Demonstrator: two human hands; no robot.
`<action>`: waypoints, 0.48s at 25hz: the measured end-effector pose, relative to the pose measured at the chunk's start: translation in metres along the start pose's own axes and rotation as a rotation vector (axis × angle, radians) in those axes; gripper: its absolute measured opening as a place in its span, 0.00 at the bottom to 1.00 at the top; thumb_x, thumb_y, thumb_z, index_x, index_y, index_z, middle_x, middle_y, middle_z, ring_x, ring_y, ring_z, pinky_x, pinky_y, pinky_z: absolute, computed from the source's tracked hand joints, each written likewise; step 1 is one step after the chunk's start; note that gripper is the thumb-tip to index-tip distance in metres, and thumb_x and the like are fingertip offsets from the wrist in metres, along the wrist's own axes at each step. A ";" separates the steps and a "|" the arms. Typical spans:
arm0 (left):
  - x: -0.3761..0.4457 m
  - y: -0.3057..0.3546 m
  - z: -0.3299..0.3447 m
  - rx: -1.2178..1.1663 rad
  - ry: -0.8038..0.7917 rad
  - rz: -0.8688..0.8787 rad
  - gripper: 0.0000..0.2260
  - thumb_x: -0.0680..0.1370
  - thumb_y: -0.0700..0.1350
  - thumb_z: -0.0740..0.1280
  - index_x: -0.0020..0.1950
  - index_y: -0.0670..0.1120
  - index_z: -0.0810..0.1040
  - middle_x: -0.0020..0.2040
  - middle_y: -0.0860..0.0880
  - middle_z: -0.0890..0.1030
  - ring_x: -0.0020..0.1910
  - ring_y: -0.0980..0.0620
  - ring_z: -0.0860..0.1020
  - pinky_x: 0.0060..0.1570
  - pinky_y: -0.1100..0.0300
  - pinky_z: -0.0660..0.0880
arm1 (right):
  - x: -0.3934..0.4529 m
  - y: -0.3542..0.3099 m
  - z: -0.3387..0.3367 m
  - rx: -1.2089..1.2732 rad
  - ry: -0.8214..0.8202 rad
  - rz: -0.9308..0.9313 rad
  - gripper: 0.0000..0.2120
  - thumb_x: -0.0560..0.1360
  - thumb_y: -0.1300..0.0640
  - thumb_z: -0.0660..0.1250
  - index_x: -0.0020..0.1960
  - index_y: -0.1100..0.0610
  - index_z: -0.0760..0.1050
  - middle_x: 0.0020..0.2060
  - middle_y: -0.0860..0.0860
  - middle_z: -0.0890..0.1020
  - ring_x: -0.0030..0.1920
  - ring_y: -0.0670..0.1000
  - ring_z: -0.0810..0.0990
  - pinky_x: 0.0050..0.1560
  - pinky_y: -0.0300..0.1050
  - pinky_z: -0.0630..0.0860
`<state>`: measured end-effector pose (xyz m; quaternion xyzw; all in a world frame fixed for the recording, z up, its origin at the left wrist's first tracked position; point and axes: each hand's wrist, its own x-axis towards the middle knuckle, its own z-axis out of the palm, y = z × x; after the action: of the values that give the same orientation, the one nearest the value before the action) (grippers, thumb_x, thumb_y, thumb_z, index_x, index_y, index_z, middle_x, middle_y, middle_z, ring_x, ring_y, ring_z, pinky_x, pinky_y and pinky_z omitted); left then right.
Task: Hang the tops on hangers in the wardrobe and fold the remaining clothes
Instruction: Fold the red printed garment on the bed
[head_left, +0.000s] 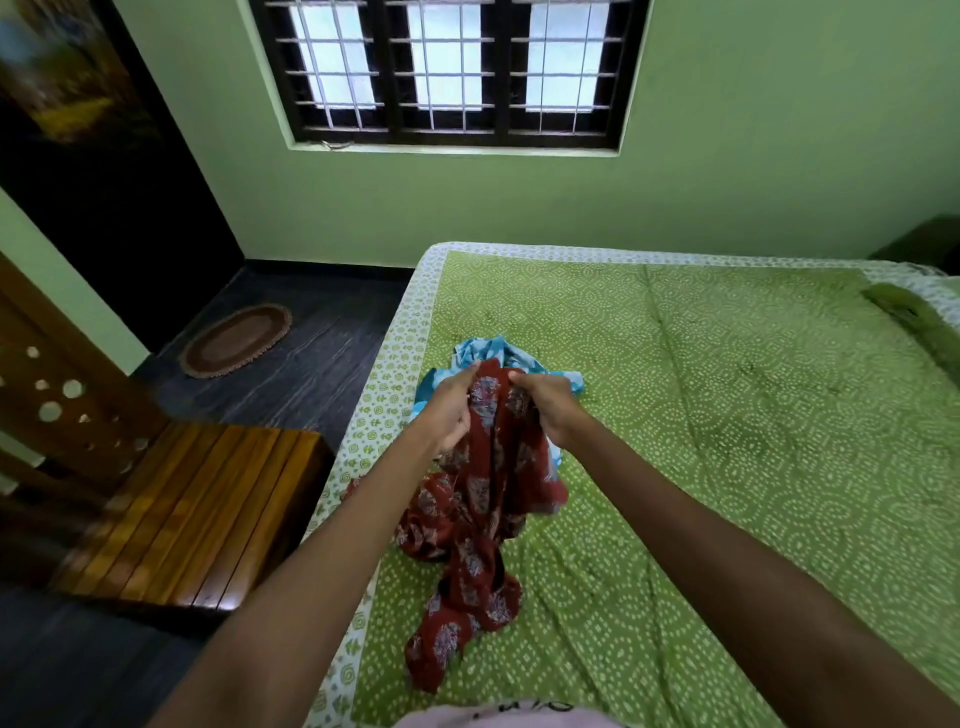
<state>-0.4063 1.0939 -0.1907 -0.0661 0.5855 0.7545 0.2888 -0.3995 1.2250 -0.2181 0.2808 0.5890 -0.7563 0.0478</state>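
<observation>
1. While both arms reach forward over the bed (727, 415), the left hand (451, 410) and the right hand (550, 408) hold the same red floral garment (478, 519) at its upper edge.
2. Left grip: the fingers are curled around a bunch of the red cloth, with the thumb side up against the fabric.
3. Right grip: the fingers are likewise curled into the cloth, pinching a gathered fold just beside the left hand; the two hands are close together with a narrow strip of fabric between them.
4. From the hands the red floral garment hangs down in crumpled folds, and its lower part trails onto the green patterned bedsheet (701, 519) towards the person, near the left edge of the bed.
5. Behind the hands, a blue and white garment (480, 351) lies in a heap on the bedsheet, partly hidden by the red cloth and the hands.
6. To the left of the bed stands a wooden slatted chair (197, 514), on a dark floor (311, 353).
7. Farther back on that floor lies an oval brown mat (236, 340), near a dark doorway (119, 208).
8. A barred window (449, 73) sits in the green wall (779, 130) beyond the bed.
</observation>
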 end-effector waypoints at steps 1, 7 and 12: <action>0.007 0.004 -0.007 0.052 0.104 0.046 0.16 0.83 0.48 0.55 0.45 0.41 0.78 0.36 0.45 0.83 0.36 0.48 0.82 0.41 0.57 0.79 | 0.004 -0.002 -0.008 0.012 0.065 -0.051 0.05 0.74 0.61 0.68 0.41 0.62 0.78 0.32 0.52 0.82 0.34 0.51 0.79 0.36 0.41 0.76; 0.029 0.052 -0.094 0.428 0.718 0.309 0.18 0.82 0.50 0.56 0.34 0.43 0.68 0.35 0.47 0.71 0.37 0.49 0.71 0.38 0.58 0.64 | 0.033 -0.046 -0.101 0.246 0.305 -0.093 0.11 0.80 0.62 0.56 0.39 0.57 0.68 0.19 0.49 0.77 0.21 0.46 0.77 0.32 0.46 0.74; 0.030 0.076 -0.120 0.384 0.779 0.318 0.17 0.82 0.48 0.56 0.35 0.44 0.69 0.39 0.45 0.74 0.44 0.49 0.72 0.43 0.59 0.66 | 0.036 -0.061 -0.123 0.085 0.323 -0.037 0.11 0.79 0.63 0.53 0.40 0.57 0.70 0.25 0.51 0.77 0.26 0.49 0.77 0.28 0.40 0.73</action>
<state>-0.4981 0.9827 -0.1763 -0.1996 0.7825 0.5863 -0.0649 -0.4093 1.3654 -0.2006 0.3898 0.5617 -0.7261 -0.0732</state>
